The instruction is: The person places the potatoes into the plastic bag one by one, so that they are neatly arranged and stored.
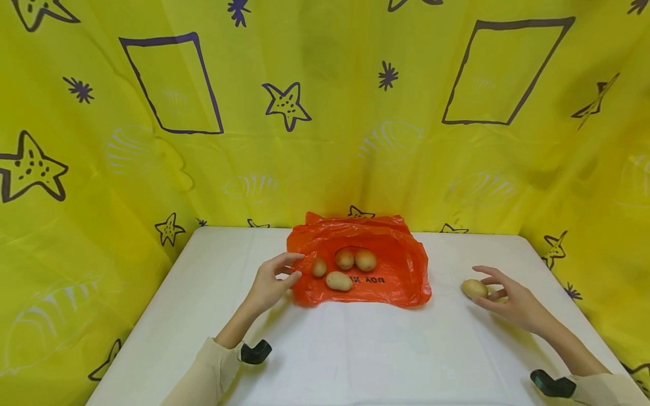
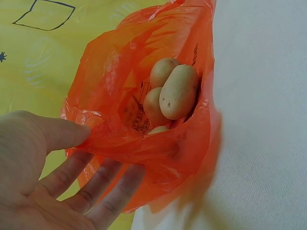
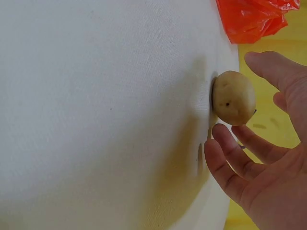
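Note:
A red plastic bag (image 1: 401,282) lies on the table with its mouth toward me, and several potatoes (image 1: 339,281) rest inside it. My left hand (image 1: 271,282) is at the bag's left edge. In the left wrist view, the thumb lies inside the rim of the bag and the fingers (image 2: 103,184) lie behind it, with the film between them. Off to the right, a single potato (image 3: 233,98) sits on the table. Around it my right hand (image 1: 513,301) is spread, thumb on one side and fingers on the other. The thumb stands apart from the potato in the right wrist view.
A white cloth covers the table (image 1: 396,355). Yellow curtains (image 1: 335,158) with stars and shapes hang behind the table and at both sides. Dark devices (image 1: 256,352) are worn at both wrists, over light sleeves.

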Action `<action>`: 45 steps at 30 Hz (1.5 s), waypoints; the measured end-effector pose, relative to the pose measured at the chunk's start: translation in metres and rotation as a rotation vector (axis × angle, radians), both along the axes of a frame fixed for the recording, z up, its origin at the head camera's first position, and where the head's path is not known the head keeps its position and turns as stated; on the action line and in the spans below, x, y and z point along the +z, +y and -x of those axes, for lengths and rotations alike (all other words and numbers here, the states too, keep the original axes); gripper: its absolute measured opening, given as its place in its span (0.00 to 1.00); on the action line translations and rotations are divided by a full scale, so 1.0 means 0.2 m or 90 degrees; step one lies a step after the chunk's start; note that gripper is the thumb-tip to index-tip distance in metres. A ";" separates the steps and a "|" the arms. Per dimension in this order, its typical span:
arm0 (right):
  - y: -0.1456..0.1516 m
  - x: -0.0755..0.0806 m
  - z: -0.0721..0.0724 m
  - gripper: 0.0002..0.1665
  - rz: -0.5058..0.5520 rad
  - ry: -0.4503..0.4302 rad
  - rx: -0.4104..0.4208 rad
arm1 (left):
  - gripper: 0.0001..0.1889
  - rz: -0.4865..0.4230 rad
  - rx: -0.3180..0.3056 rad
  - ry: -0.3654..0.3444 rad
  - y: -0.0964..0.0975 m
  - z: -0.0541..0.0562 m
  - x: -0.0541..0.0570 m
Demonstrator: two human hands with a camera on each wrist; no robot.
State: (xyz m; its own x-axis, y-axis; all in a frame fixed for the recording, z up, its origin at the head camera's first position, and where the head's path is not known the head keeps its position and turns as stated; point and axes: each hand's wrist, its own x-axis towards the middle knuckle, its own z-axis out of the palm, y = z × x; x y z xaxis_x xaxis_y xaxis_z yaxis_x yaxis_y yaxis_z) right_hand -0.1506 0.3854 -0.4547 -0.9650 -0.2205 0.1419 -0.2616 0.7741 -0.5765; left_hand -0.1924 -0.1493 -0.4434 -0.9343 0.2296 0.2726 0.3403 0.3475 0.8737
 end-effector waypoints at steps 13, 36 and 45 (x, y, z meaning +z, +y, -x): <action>-0.01 -0.02 0.04 0.33 -0.007 -0.008 0.006 | 0.19 -0.002 0.003 -0.004 0.00 0.00 0.00; 0.00 -0.04 0.08 0.23 -0.010 -0.014 0.047 | 0.18 -0.005 0.006 -0.018 0.00 -0.01 0.00; -0.01 -0.03 0.08 0.23 -0.018 -0.026 0.038 | 0.18 -0.005 0.007 -0.016 0.00 -0.01 0.00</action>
State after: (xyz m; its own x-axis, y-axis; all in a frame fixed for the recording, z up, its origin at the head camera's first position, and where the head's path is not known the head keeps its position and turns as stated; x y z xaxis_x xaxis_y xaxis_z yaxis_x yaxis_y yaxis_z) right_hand -0.1658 0.3836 -0.4610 -0.9551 -0.2804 0.0957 -0.2839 0.7738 -0.5662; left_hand -0.1906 -0.1487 -0.4424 -0.9433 0.2175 0.2508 0.3145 0.3440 0.8847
